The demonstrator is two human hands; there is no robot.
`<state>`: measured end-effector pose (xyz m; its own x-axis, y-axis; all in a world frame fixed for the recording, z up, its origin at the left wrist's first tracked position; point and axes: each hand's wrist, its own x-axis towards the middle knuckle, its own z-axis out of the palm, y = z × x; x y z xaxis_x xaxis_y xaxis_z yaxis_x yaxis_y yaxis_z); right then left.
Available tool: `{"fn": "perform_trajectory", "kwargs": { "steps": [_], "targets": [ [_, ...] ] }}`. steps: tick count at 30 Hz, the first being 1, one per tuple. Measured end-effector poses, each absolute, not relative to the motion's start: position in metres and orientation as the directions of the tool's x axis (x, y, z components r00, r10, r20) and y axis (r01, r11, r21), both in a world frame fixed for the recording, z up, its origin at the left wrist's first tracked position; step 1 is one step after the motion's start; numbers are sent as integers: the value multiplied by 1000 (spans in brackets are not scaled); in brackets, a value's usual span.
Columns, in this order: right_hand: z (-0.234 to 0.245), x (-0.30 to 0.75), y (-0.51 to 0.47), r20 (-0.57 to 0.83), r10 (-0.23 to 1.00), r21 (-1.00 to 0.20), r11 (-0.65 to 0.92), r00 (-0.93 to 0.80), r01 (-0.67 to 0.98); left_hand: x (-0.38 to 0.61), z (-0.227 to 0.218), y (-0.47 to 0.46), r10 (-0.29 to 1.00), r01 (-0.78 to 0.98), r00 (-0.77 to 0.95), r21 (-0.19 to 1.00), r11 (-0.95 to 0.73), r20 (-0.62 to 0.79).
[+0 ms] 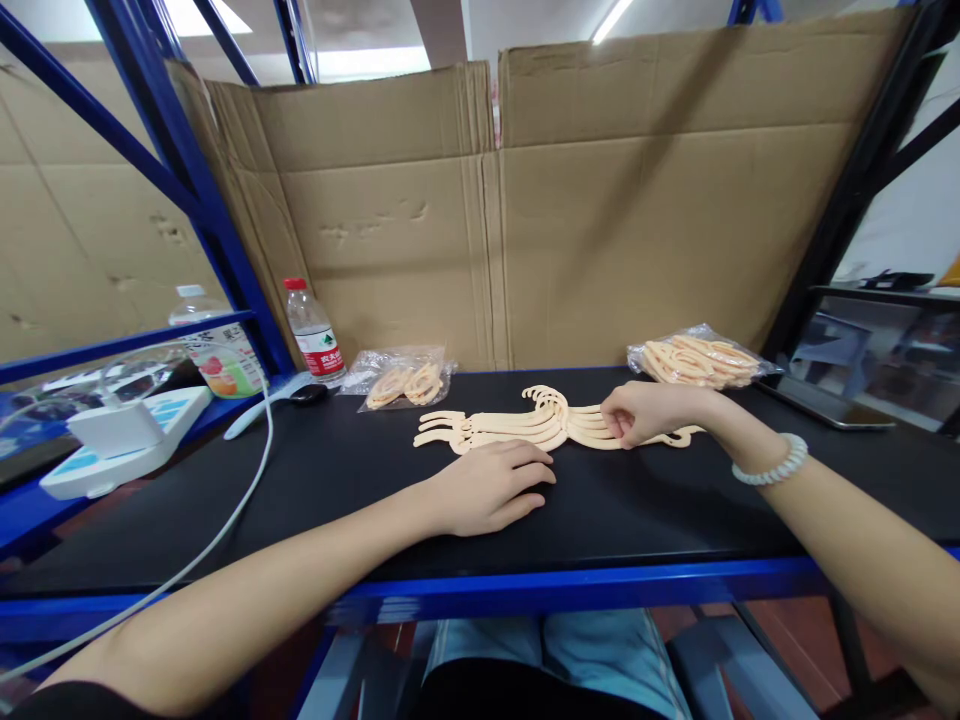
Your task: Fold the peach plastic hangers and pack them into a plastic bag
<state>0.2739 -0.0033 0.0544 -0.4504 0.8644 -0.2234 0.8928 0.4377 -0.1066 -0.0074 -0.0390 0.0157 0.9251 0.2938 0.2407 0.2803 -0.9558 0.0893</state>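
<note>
A stack of cream plastic hangers [517, 425] lies on the black table top [337, 490], hooks at the middle. My right hand [637, 412] rests on the stack's right side, fingers curled and pinching the hanger arms. My left hand [491, 488] lies flat on the table just in front of the stack's left half, fingers stretched out and holding nothing. A white bead bracelet [772, 462] is on my right wrist.
A clear bag of hangers [697, 360] sits at the back right, a smaller bag [401, 382] at the back left. A water bottle [313, 330], white device [124, 440] and white cable [240, 490] stand left. Cardboard walls [600, 200] close the back.
</note>
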Motion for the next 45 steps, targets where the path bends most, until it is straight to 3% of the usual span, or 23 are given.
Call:
{"fn": "perform_trajectory", "kwargs": {
  "steps": [2, 6, 9, 13, 22, 45],
  "targets": [
    [55, 274, -4, -168, 880, -73, 438, -444, 896, -8, 15, -38, 303, 298, 926, 57, -953, 225],
    [51, 265, -6, -24, 905, -136, 418, -424, 898, -6, 13, -38, 377, 386, 894, 10, -922, 243],
    [36, 252, -5, -26, 933, -108, 354, -358, 929, -6, 10, -38, 540, 548, 817, 21, -836, 200],
    [8, 236, -3, -64, 932, -52, 354, -357, 934, -8, 7, -32, 672, 670, 740, 71, -739, 20],
    [-10, 225, 14, 98, 931, -38, 358, -353, 933, -16, 4, 1, 680, 680, 733, 75, -729, -24],
    [-19, 221, 40, 211, 924, -6, 329, -320, 944, -21, 3, 26, 671, 669, 741, 69, -740, 12]
  ]
}}
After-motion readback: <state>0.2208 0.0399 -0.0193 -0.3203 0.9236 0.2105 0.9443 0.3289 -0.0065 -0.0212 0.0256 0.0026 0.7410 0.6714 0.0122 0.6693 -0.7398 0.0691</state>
